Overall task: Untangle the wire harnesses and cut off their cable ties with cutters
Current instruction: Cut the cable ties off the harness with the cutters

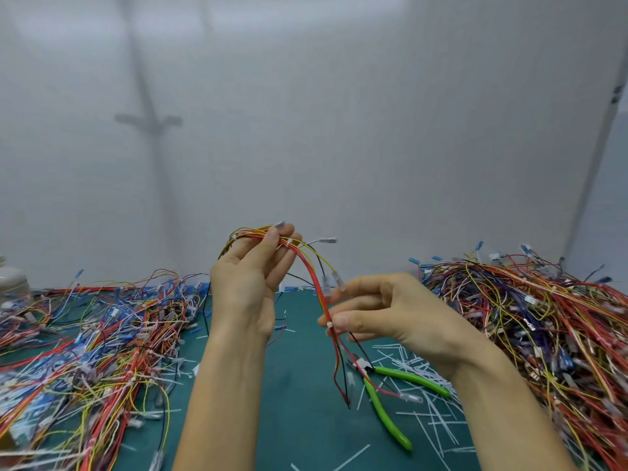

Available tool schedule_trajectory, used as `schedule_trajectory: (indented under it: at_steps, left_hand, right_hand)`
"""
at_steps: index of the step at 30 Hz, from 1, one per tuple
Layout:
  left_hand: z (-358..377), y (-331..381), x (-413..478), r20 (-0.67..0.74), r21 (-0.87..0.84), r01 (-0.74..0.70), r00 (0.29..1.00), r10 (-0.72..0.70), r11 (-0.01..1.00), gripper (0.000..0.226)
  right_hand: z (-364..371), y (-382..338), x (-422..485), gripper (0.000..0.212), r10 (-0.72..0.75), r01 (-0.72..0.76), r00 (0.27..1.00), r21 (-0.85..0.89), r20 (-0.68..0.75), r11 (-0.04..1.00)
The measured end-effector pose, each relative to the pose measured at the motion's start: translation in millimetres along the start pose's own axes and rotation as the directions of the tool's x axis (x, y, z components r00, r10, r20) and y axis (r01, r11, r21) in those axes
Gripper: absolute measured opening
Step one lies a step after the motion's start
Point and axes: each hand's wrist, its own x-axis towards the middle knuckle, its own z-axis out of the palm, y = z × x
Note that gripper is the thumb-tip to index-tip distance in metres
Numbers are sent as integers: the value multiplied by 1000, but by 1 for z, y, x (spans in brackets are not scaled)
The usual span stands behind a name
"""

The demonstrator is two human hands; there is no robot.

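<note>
My left hand (253,278) is raised above the green mat and grips the upper bend of a wire harness (314,280) of red, yellow and black wires. The harness arcs down to my right hand (384,309), whose thumb and fingers pinch it at a white cable tie (329,325). Below that tie the loose wire ends hang toward the mat. Another white tie (287,245) sits by my left fingertips. The cutters (390,399), with green handles, lie on the mat under my right wrist, held by neither hand.
A large tangle of harnesses (91,341) covers the mat at the left and a taller heap (537,321) fills the right. Cut white tie scraps (424,396) litter the green mat (299,402) around the cutters. A grey wall stands behind.
</note>
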Motion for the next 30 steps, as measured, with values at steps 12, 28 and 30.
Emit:
schedule_trajectory:
  at_steps: [12, 28, 30]
  left_hand:
    - [-10, 6, 5, -97, -43, 75, 992, -79, 996, 5]
    - [19, -20, -25, 443, 710, -193, 870, -217, 677, 62]
    - [17, -20, -24, 478, 735, -237, 846, -237, 636, 59]
  right_hand:
    - [2, -5, 0, 10, -78, 86, 986, 48, -150, 995]
    - [3, -3, 7, 9, -198, 176, 889, -91, -414, 980]
    - [1, -3, 5, 15, -188, 198, 869, -26, -457, 980]
